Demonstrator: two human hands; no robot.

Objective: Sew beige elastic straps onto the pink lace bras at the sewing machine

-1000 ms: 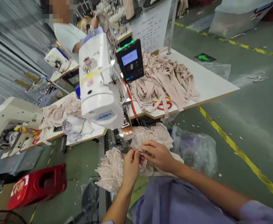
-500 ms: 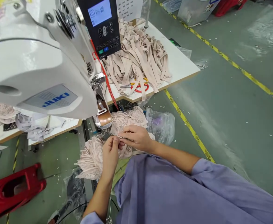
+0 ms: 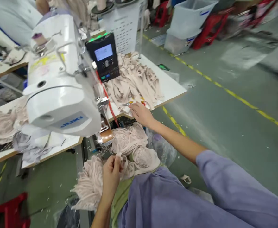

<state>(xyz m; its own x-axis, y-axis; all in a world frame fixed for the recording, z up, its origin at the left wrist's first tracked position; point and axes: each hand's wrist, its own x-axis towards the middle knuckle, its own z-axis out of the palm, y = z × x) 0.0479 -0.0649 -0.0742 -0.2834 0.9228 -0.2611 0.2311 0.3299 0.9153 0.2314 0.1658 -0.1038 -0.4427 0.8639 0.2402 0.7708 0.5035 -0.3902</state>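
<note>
My left hand (image 3: 111, 173) is closed, pinching the edge of a beige lace bra (image 3: 146, 159) that lies across my lap. Over the front edge of the white table, my right hand (image 3: 142, 114) stretches out with extended fingers at the scissors (image 3: 126, 104). Their blades point left, and the hand partly covers their red and yellow handles. Whether the fingers touch them I cannot tell. Behind them is a heap of beige fabric straps (image 3: 139, 80). More lace bras (image 3: 89, 183) hang bunched to the left of my left hand.
A white sewing machine (image 3: 58, 104) with a control panel (image 3: 103, 58) stands at the left, its sewing head close above the bras. A red tape (image 3: 108, 101) hangs beside it. Beige pieces (image 3: 6, 125) lie on the left tabletop. Plastic bins (image 3: 188, 19) stand on the floor beyond.
My right hand has left the bra and moved up and forward to the scissors. My left hand still grips the bra. The camera view has tilted up, showing more of the room.
</note>
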